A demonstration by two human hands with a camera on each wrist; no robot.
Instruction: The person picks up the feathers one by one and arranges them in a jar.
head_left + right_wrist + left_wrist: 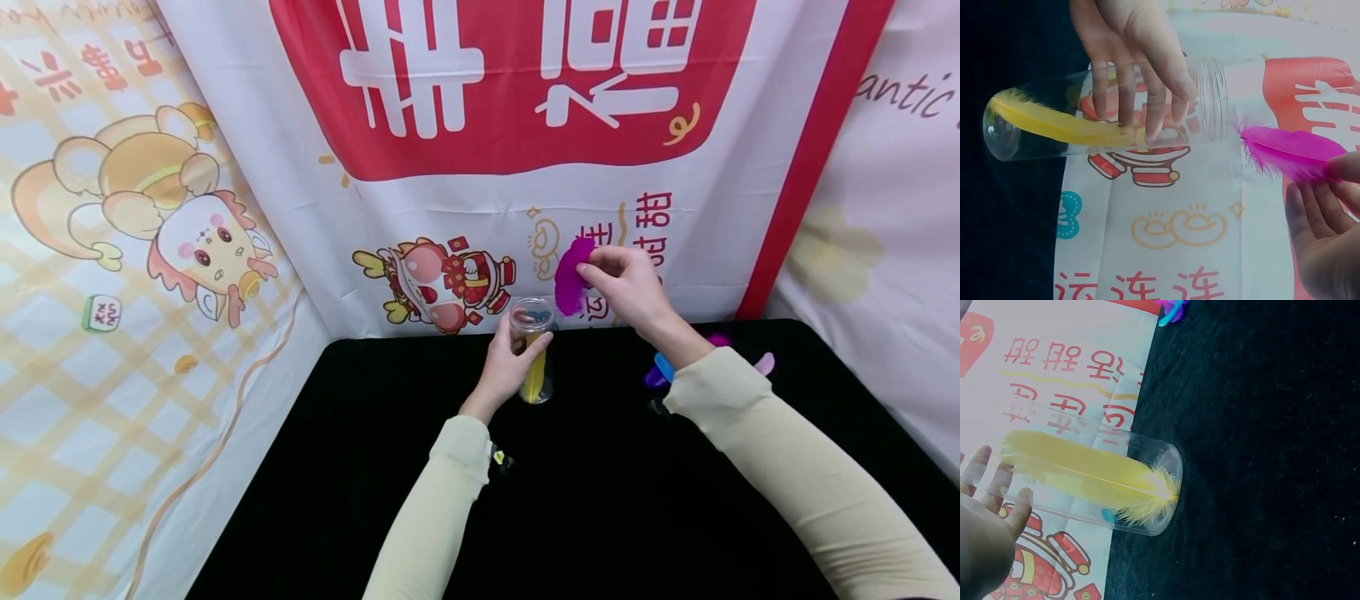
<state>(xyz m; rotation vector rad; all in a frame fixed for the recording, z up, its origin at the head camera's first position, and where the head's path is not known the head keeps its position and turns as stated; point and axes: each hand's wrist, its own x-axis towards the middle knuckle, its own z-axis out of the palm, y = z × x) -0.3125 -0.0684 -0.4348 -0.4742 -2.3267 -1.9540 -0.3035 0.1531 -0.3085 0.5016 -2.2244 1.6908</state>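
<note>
Magenta feather (pixel 1294 150) pinched by right fingers (pixel 1315 206) | clear jar (pixel 1214 103) within curled left fingers (pixel 1126 100) | backdrop (pixel 1260 244): "运连连"

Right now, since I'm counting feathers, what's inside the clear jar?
One yellow feather, fluffy end at the base of the jar. In the head view, the left hand covers part of it, hiding what's directly behind.
</note>
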